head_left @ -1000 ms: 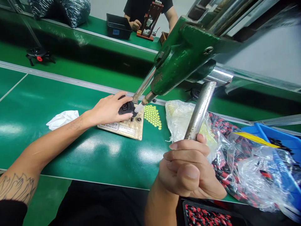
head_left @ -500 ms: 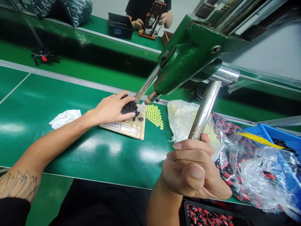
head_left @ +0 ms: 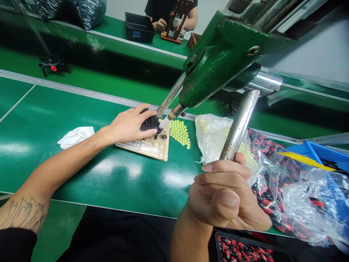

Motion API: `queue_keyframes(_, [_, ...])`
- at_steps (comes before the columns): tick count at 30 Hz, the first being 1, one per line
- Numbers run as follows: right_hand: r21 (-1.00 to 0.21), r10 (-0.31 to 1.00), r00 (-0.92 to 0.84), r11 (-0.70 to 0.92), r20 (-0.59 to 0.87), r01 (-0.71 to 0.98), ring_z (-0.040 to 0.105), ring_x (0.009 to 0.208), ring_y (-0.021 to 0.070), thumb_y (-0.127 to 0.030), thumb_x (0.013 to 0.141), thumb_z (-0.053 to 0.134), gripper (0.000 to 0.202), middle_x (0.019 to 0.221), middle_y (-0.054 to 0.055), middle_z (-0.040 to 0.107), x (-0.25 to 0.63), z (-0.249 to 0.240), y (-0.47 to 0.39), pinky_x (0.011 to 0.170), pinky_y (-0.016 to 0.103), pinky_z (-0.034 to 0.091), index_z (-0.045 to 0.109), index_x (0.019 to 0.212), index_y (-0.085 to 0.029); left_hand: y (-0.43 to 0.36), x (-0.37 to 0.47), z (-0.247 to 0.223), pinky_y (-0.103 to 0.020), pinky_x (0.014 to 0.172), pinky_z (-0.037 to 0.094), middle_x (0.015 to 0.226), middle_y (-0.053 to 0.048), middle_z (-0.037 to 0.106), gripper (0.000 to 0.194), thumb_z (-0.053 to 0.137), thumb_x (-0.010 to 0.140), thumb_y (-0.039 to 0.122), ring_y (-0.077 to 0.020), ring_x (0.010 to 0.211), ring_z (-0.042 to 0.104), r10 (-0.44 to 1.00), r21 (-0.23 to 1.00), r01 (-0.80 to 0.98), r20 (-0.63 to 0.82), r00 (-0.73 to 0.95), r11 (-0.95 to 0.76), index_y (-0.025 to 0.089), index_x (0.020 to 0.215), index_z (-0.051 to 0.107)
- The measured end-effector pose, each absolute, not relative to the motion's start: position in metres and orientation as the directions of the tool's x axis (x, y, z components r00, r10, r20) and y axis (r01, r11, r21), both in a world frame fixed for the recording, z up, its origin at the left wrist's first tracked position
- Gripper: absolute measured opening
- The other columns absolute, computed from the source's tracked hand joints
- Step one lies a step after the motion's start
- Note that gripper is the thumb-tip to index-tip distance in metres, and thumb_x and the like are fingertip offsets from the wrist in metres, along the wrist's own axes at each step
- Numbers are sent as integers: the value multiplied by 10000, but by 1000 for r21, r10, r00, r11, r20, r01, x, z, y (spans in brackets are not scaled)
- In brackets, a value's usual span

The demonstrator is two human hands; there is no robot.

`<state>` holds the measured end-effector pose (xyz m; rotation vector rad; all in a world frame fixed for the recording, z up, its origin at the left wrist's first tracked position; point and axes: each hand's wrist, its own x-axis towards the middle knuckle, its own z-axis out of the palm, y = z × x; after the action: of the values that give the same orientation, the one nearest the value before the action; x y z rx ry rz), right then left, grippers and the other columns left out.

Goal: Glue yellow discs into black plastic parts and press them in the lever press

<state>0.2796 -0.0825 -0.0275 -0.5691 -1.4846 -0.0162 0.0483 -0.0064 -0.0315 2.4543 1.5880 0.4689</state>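
Observation:
My left hand [head_left: 133,123] grips a black plastic part [head_left: 148,123] on the metal base plate [head_left: 152,150] of a green hand press [head_left: 212,62]. Its thumb and fingers lie around the part's edges. The white tip [head_left: 164,123] of the press ram comes down at the part's right side; whether it touches is hard to tell. My right hand [head_left: 226,193] is wrapped round the lower end of the steel press lever [head_left: 240,125]. Right of the base plate, small yellow-green round pieces [head_left: 180,133] lie in a flat cluster.
A crumpled white tissue [head_left: 76,137] lies left. Clear plastic bags [head_left: 212,136] and a blue bin [head_left: 311,151] stand right. A black tray [head_left: 242,247] of red-and-black parts is below my right hand. Across the bench, a person [head_left: 171,14] works beside a black bin [head_left: 139,27].
Both hands keep their grips, with the black part in the same place. The lever and right hand appear shifted very slightly right. Across the bench, the person's hand has moved lower behind the fixture.

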Motion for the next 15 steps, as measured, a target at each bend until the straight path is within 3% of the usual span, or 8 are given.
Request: queue_keyframes(15, [-353,335,113,862,935,364,600,598,98,-286,1039,625,583,520,-59,548,279,-26,-83,1095,401,526,441,492,-205,-6,48,-32,-488,1094,568,1665,-90,482,627,582,995,566,-363,1331,663,912,321,853,163,378,-411,279,1552,544])
